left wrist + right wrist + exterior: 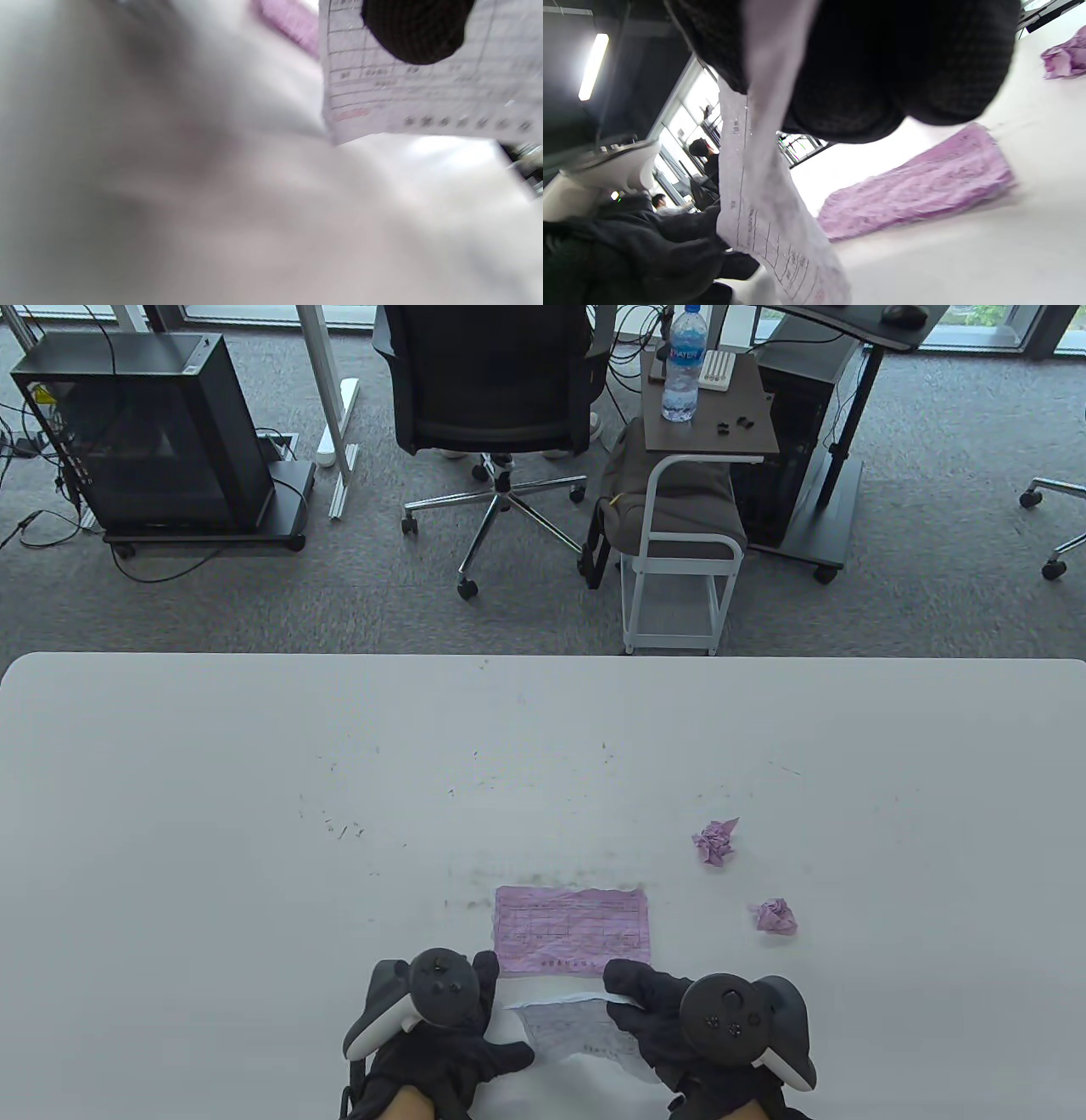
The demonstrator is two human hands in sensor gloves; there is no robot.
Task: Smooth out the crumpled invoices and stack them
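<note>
table view: both hands low at the near edge of the white table (254, 780), a white printed paper invoice (577, 1027) stretched between them.
left hand (441, 1027): fingers curled onto the sheet's left edge, gripping it. Left wrist view shows one dark fingertip (418, 29) on the printed grid, so it's a pinch, not a flat press.
right hand (679, 1027): fingers curled round the sheet's right edge, holding it. Right wrist view has the paper running up between glove fingers (882, 72).
why held so: opposite edges pulled apart look meant to tension out the creases; the sheet looks lifted off the table, still wrinkled.
flattened pink paper invoice (573, 929): lies flat just beyond the hands, apart from the white sheet. Reads as the base of the stack, kept close so the next sheet drops straight on.
two crumpled pink paper balls (717, 841): to the right, well apart from the flat one, the nearer at (774, 916), untouched. Likely the queue.
progress: judged one done, one in hand, two left.
</note>
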